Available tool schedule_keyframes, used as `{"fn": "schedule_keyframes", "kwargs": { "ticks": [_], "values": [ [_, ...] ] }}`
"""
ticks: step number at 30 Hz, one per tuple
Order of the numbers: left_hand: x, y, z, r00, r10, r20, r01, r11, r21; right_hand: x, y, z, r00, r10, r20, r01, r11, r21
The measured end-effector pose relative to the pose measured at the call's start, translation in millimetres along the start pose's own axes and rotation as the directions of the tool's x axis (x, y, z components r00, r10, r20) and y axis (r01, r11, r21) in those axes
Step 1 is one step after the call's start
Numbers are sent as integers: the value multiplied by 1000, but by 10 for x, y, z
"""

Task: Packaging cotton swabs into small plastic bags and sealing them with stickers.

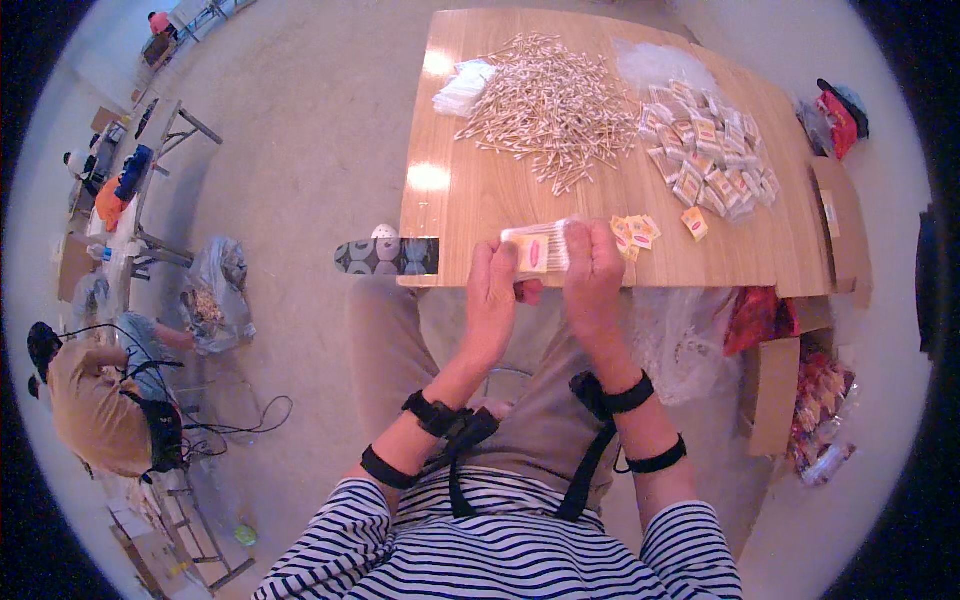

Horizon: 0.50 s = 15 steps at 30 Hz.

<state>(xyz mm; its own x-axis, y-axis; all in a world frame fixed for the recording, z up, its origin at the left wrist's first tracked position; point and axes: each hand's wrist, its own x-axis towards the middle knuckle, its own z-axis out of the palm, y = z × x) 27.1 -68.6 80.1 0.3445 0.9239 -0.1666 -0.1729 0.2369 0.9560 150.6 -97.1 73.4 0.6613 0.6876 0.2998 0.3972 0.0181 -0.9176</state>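
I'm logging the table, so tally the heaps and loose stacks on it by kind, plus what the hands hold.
Heap of wooden sticks: 1
Heap of filled packets: 1
Stacks of clear bags: 2
Small cluster of yellow labels: 1
Packet held by left hand and right hand: 1
Total: 6

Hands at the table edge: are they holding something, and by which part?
Yes. Both hands hold one small clear packet with a yellow and pink label: the left hand at its left end, the right hand at its right end.

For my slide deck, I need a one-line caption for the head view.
Both hands, left hand and right hand, hold a clear packet at the wooden table edge.
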Motion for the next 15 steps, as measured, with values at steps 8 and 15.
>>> {"fn": "schedule_keyframes", "kwargs": {
  "ticks": [8, 15],
  "values": [
    [-55, 106, 50, 925, 379, -11, -348, 861, 371, 66, -134, -67, 985, 118, 123, -131, 987, 97],
    [79, 86, -26, 959, 284, 16, -279, 928, 247, -30, -236, -36, 1000, 1, 10, -3, 992, 129]
  ]
}}
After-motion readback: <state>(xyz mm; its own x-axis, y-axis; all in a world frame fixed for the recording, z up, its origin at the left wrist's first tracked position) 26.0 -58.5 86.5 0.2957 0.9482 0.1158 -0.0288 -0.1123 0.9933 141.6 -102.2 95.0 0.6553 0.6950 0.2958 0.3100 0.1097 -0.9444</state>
